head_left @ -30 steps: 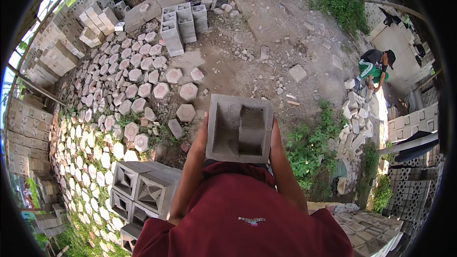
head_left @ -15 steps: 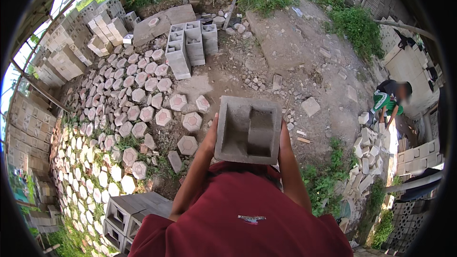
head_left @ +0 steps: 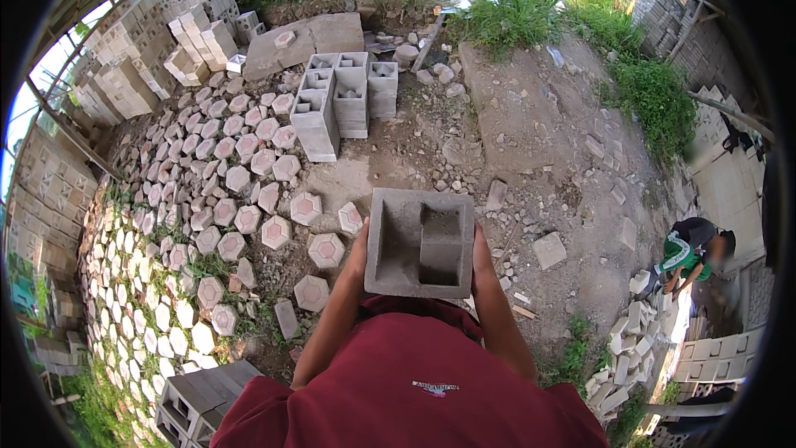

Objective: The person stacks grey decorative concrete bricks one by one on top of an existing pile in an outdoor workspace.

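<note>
A grey hollow concrete block point(head_left: 420, 236) is held in front of my chest, its recessed open side turned up toward me. My left hand point(head_left: 359, 250) presses on its left side, and my right hand point(head_left: 482, 255) on its right side. Both hands are closed on the block between them; most fingers are hidden by its walls. Beyond it, on the ground slightly to the left, stands a group of similar grey blocks point(head_left: 351, 104) set side by side in short stacks.
Rows of hexagonal pavers point(head_left: 326, 250) cover the left ground. More blocks point(head_left: 211, 394) stand at the lower left, with tall block stacks point(head_left: 124, 83) at the far left. A person point(head_left: 688, 253) bends beside a rubble pile point(head_left: 626, 348) on the right. A flat slab point(head_left: 323, 36) lies behind.
The view has shifted, so the standing blocks and the ground beyond appear lower. The held block sits slightly lower and farther left in the picture, still between both my hands.
</note>
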`<action>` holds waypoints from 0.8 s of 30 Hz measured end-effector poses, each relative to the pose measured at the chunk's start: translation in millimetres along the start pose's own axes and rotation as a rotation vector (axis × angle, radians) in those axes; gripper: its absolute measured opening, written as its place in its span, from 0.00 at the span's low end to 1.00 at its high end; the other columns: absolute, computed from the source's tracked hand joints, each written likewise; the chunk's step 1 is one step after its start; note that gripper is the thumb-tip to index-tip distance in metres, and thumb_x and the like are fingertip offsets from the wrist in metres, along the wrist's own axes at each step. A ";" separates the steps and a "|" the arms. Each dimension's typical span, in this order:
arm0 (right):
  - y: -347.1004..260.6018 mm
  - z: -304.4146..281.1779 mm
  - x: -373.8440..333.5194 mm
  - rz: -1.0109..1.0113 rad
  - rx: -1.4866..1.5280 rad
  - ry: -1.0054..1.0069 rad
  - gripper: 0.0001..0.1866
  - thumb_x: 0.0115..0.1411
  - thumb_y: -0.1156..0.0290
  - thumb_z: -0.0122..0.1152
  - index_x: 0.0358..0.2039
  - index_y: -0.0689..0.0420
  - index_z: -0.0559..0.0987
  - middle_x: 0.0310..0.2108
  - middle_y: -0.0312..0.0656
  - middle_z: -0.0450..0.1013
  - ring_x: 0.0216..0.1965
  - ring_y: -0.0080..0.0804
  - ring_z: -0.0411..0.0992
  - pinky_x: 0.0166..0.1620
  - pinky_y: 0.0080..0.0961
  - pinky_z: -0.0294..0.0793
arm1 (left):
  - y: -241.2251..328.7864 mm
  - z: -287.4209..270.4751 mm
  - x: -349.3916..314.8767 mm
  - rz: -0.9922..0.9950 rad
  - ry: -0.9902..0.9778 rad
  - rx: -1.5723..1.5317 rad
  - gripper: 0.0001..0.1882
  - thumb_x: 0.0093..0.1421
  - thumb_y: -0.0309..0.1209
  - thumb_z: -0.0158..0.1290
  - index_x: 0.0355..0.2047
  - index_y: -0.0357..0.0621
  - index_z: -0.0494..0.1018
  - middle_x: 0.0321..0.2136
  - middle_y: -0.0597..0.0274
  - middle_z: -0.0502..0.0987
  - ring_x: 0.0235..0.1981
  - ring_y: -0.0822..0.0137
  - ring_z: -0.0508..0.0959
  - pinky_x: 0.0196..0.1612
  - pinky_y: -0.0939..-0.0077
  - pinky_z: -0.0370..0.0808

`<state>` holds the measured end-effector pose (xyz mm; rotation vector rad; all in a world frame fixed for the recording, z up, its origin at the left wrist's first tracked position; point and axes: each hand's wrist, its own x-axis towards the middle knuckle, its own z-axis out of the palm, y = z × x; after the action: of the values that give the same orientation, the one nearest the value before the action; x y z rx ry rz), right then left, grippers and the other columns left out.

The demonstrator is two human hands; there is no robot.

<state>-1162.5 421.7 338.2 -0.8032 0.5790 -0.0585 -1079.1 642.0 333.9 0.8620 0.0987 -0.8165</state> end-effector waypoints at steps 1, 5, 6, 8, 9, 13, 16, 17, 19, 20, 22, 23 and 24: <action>-2.3 -2.0 25.3 -0.006 0.028 -0.005 0.31 0.61 0.43 0.42 0.50 0.57 0.71 0.44 0.41 0.71 0.42 0.31 0.70 0.45 0.29 0.71 | 4.6 0.0 20.9 0.002 -0.004 -0.002 0.32 0.63 0.52 0.35 0.57 0.39 0.60 0.49 0.53 0.70 0.48 0.60 0.72 0.53 0.67 0.68; -43.2 11.9 128.1 0.014 -0.085 -0.040 0.30 0.62 0.45 0.42 0.51 0.58 0.70 0.45 0.41 0.71 0.43 0.32 0.70 0.46 0.27 0.70 | 36.8 -9.7 110.8 0.001 0.088 -0.115 0.31 0.64 0.52 0.32 0.55 0.39 0.62 0.47 0.51 0.70 0.46 0.57 0.73 0.51 0.64 0.70; -56.3 18.8 152.5 0.040 -0.101 -0.084 0.30 0.62 0.46 0.42 0.52 0.59 0.69 0.45 0.42 0.70 0.44 0.31 0.69 0.48 0.26 0.69 | 47.5 -13.2 134.8 0.002 0.075 -0.158 0.29 0.64 0.49 0.32 0.55 0.38 0.62 0.47 0.50 0.70 0.47 0.55 0.72 0.52 0.62 0.69; -77.4 28.6 197.6 0.063 -0.117 -0.129 0.30 0.63 0.47 0.41 0.53 0.60 0.68 0.46 0.42 0.70 0.45 0.30 0.69 0.49 0.25 0.67 | 70.7 -20.7 180.2 0.004 0.060 -0.197 0.28 0.64 0.46 0.32 0.55 0.37 0.61 0.48 0.49 0.70 0.48 0.54 0.72 0.53 0.61 0.69; -86.1 31.6 218.4 -0.058 -0.235 -0.177 0.30 0.63 0.47 0.42 0.54 0.60 0.67 0.46 0.43 0.70 0.46 0.31 0.69 0.49 0.26 0.68 | 79.5 -25.7 199.1 0.048 0.021 -0.237 0.28 0.64 0.45 0.32 0.54 0.36 0.61 0.47 0.48 0.70 0.48 0.53 0.72 0.53 0.60 0.69; -106.1 45.8 301.7 -0.145 -0.352 -0.135 0.35 0.60 0.43 0.44 0.54 0.62 0.66 0.48 0.43 0.68 0.49 0.30 0.66 0.51 0.24 0.65 | 116.0 -29.1 275.2 0.128 0.072 -0.279 0.30 0.63 0.46 0.31 0.54 0.34 0.61 0.47 0.45 0.70 0.48 0.51 0.72 0.52 0.58 0.70; -119.1 55.9 361.8 0.018 -0.294 -0.141 0.34 0.59 0.42 0.48 0.51 0.62 0.69 0.45 0.41 0.69 0.46 0.28 0.67 0.48 0.21 0.65 | 130.6 -28.0 327.3 0.182 0.189 -0.245 0.31 0.63 0.47 0.29 0.54 0.33 0.60 0.48 0.44 0.69 0.48 0.50 0.72 0.52 0.58 0.70; -119.5 57.8 384.7 0.056 -0.306 -0.127 0.34 0.59 0.42 0.48 0.50 0.62 0.69 0.44 0.41 0.70 0.45 0.28 0.68 0.46 0.22 0.66 | 134.4 -31.8 345.2 0.207 0.266 -0.238 0.31 0.63 0.48 0.29 0.54 0.33 0.60 0.48 0.44 0.69 0.48 0.50 0.72 0.52 0.59 0.70; -130.4 53.0 444.3 0.072 -0.420 -0.090 0.32 0.59 0.43 0.48 0.47 0.61 0.72 0.40 0.40 0.72 0.40 0.27 0.70 0.42 0.23 0.70 | 138.0 -39.0 389.0 0.224 0.269 -0.305 0.31 0.63 0.48 0.29 0.54 0.33 0.60 0.48 0.44 0.69 0.48 0.50 0.72 0.52 0.59 0.70; -136.3 50.4 474.0 0.080 -0.432 -0.102 0.32 0.59 0.43 0.48 0.47 0.61 0.72 0.40 0.40 0.72 0.40 0.27 0.70 0.42 0.23 0.70 | 140.4 -43.8 410.0 0.234 0.271 -0.361 0.31 0.63 0.48 0.29 0.54 0.34 0.60 0.48 0.44 0.69 0.48 0.50 0.72 0.52 0.59 0.70; -152.2 72.2 514.8 0.179 -0.410 -0.179 0.31 0.59 0.44 0.49 0.46 0.61 0.74 0.37 0.39 0.73 0.37 0.26 0.71 0.39 0.22 0.70 | 154.8 -45.5 441.3 0.255 0.351 -0.386 0.31 0.63 0.48 0.29 0.55 0.34 0.60 0.49 0.45 0.69 0.48 0.50 0.71 0.53 0.59 0.69; -150.6 75.1 547.1 0.163 -0.375 -0.235 0.29 0.59 0.44 0.49 0.42 0.60 0.76 0.35 0.38 0.74 0.34 0.24 0.71 0.36 0.21 0.70 | 161.9 -46.0 457.2 0.265 0.409 -0.401 0.31 0.63 0.48 0.29 0.55 0.35 0.60 0.49 0.45 0.69 0.49 0.50 0.71 0.53 0.59 0.69; -160.9 77.0 582.1 0.171 -0.392 -0.255 0.29 0.59 0.44 0.49 0.42 0.60 0.76 0.35 0.38 0.74 0.34 0.24 0.71 0.36 0.21 0.70 | 168.5 -43.7 479.5 0.286 0.419 -0.417 0.31 0.63 0.48 0.29 0.55 0.35 0.60 0.49 0.45 0.69 0.49 0.50 0.71 0.53 0.59 0.69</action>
<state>-605.3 206.5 220.2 -1.1182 0.4190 0.3196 -619.5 449.0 225.4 0.6190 0.4870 -0.3191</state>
